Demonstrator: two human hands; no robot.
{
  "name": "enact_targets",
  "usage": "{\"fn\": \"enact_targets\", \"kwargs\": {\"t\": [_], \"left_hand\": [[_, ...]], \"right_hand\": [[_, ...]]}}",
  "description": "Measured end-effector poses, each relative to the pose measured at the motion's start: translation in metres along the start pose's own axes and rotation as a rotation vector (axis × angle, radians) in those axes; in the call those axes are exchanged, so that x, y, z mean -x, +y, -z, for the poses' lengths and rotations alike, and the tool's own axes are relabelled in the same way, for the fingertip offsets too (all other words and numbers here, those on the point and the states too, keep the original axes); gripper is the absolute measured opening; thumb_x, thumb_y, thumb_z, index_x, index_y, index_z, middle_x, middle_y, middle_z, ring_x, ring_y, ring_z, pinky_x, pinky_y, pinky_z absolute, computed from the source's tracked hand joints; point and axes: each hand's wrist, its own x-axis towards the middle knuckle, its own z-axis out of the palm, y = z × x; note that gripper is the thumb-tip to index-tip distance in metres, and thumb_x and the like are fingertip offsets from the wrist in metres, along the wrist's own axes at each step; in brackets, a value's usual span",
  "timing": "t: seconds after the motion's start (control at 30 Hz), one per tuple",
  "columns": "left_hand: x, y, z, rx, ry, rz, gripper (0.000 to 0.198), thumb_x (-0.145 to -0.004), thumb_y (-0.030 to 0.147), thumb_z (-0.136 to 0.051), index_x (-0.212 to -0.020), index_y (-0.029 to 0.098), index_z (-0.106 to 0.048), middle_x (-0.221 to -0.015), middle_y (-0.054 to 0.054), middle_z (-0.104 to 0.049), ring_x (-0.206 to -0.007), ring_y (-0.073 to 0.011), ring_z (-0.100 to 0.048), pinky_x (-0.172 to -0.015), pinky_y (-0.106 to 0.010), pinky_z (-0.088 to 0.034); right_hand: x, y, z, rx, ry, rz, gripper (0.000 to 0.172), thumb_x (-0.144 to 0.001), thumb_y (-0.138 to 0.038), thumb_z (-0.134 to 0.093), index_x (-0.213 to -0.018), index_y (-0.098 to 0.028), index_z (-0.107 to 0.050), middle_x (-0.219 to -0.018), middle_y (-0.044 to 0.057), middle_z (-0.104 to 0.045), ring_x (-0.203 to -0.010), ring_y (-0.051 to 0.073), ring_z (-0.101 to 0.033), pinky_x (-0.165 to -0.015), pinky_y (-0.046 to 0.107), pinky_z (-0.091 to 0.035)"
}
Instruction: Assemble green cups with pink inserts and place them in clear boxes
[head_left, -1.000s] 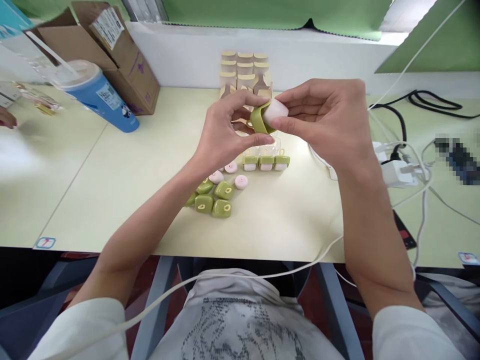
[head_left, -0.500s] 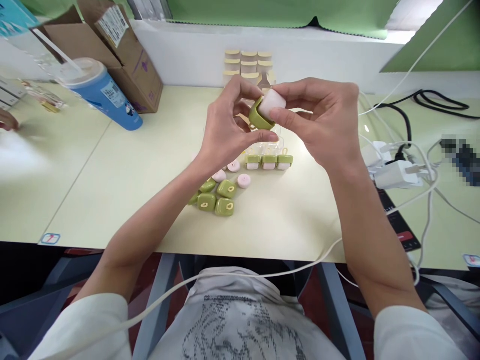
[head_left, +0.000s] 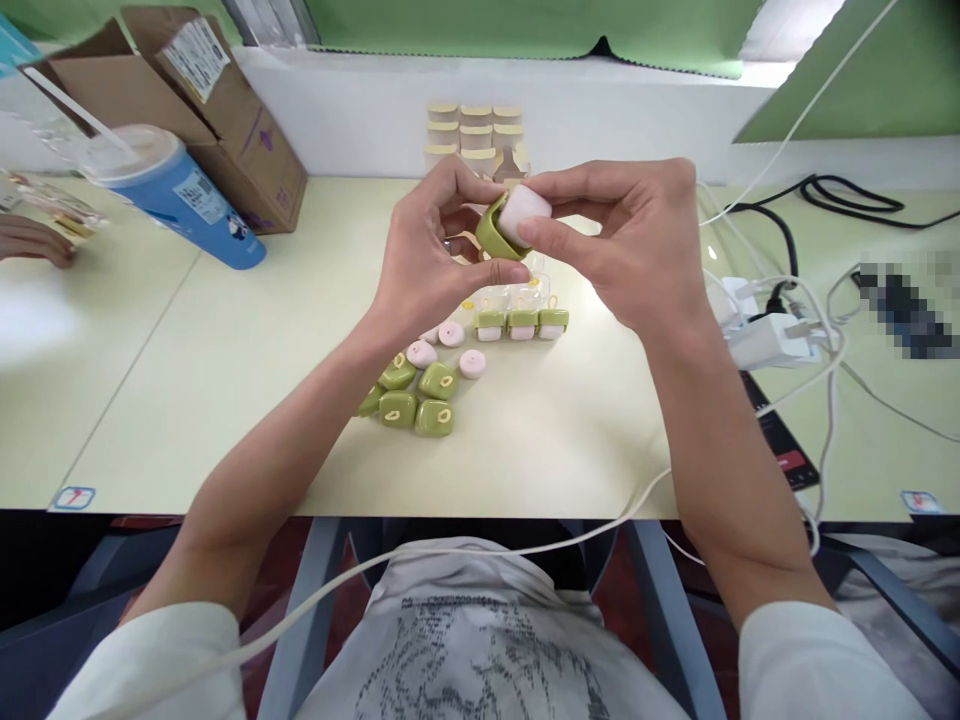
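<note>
your left hand [head_left: 421, 250] grips a green cover [head_left: 496, 238] above the table [head_left: 570, 430]. your right hand [head_left: 637, 245] pinches a pale pink piece [head_left: 523, 212], which sits tilted and partly inside that cover

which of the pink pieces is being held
The pink piece pinched in the right hand, against the green cover in the left hand; the loose pink ones lie on the table.

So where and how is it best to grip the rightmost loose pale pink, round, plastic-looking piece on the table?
Likely by the curved side of the pale pink piece, pinched across its near and far edges, coming from the right: it lies low and apart on the pale, flat table, with glossy green, rounded-square shells close on its left.
</note>
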Motion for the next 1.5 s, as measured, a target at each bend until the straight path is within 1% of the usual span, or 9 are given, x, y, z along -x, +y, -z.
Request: {"fn": "enact_targets", "kwargs": {"t": [0.13,0.27,0.4,0.5,0.8,1.03,1.17,1.33,1.5], "left_hand": [[0.0,0.004,0.0,-0.024,0.025,-0.031,0.066,-0.06,0.051,-0.113,-0.097,0.029,-0.063,-0.111,-0.003,-0.081,-0.094,-0.0273,-0.081,-0.068,-0.041,-0.065],[-0.002,0.0,0.004,0.004,0.005,-0.061,0.06,-0.071,0.06,-0.108,-0.1,0.03,-0.066,-0.116,-0.004,-0.081,-0.095,-0.0268,-0.081,-0.066,-0.044,-0.07],[-0.006,0.001,0.012,0.1,-0.145,0.0,0.048,-0.089,0.071,-0.093,-0.112,0.034,-0.071,-0.124,-0.004,-0.082,-0.091,-0.0213,-0.081,-0.068,-0.044,-0.076],[-0.006,0.011,0.015,0.05,-0.128,0.021,0.049,-0.096,0.072,-0.085,-0.124,0.033,-0.075,-0.132,-0.007,-0.08,-0.105,-0.0262,-0.084,-0.072,-0.044,-0.079],[-0.002,0.027,0.014,-0.115,-0.044,-0.057,0.035,-0.102,0.06,-0.08,-0.129,0.039,-0.072,-0.133,-0.006,-0.08,-0.113,-0.0297,-0.085,-0.077,-0.047,-0.079],[0.001,0.027,0.01,-0.183,-0.054,-0.101,0.038,-0.1,0.054,-0.084,-0.133,0.042,-0.072,-0.125,-0.006,-0.081,-0.12,-0.0311,-0.084,-0.078,-0.045,-0.078],[0.003,0.032,0.009,-0.196,-0.033,-0.126,0.037,-0.099,0.052,-0.087,-0.131,0.043,-0.072,-0.127,-0.005,-0.08,-0.121,-0.0312,-0.083,-0.075,-0.045,-0.077],[0.003,0.037,0.008,-0.229,0.005,-0.161,0.029,-0.098,0.054,-0.086,-0.121,0.04,-0.075,-0.135,-0.005,-0.076,-0.123,-0.03,-0.081,-0.081,-0.046,-0.077],[0.005,0.04,0.003,-0.198,0.04,-0.198,0.03,-0.091,0.053,-0.091,-0.11,0.035,-0.076,-0.122,-0.003,-0.077,-0.111,-0.027,-0.081,-0.072,-0.04,-0.074]], "right_hand": [[0.005,0.001,-0.015,-0.056,0.111,0.015,0.021,-0.087,-0.022,-0.099,-0.101,-0.034,-0.091,-0.102,-0.005,-0.09,-0.1,0.025,-0.087,-0.09,0.043,-0.076],[0.008,0.006,-0.028,-0.073,0.202,0.035,0.027,-0.087,-0.046,-0.102,-0.098,-0.032,-0.082,-0.098,-0.003,-0.085,-0.097,0.021,-0.085,-0.073,0.032,-0.071],[0.003,0.02,-0.027,0.046,0.174,0.031,0.04,-0.091,-0.071,-0.092,-0.103,-0.035,-0.079,-0.108,0.001,-0.084,-0.109,0.026,-0.082,-0.081,0.036,-0.072],[-0.003,0.029,-0.018,0.032,0.092,0.069,0.044,-0.092,-0.076,-0.088,-0.115,-0.04,-0.081,-0.119,0.002,-0.084,-0.121,0.031,-0.081,-0.094,0.044,-0.074],[0.002,0.002,-0.004,-0.091,0.007,-0.056,0.038,-0.088,-0.064,-0.097,-0.113,-0.038,-0.087,-0.119,0.002,-0.086,-0.103,0.028,-0.084,-0.079,0.044,-0.079],[0.007,-0.002,-0.009,-0.143,0.081,-0.109,0.035,-0.084,-0.053,-0.103,-0.11,-0.035,-0.089,-0.113,0.002,-0.09,-0.115,0.036,-0.086,-0.106,0.064,-0.075],[0.007,-0.006,-0.011,-0.148,0.095,-0.091,0.028,-0.083,-0.051,-0.103,-0.102,-0.035,-0.089,-0.108,0.001,-0.09,-0.116,0.038,-0.086,-0.11,0.068,-0.072],[0.006,-0.005,-0.01,-0.094,0.113,-0.033,0.02,-0.088,-0.046,-0.099,-0.098,-0.034,-0.087,-0.107,0.0,-0.089,-0.106,0.033,-0.087,-0.098,0.058,-0.076],[0.005,-0.003,-0.011,-0.046,0.133,0.06,0.023,-0.086,-0.045,-0.099,-0.09,-0.032,-0.081,-0.1,0.002,-0.087,-0.088,0.027,-0.083,-0.083,0.051,-0.075]]}}
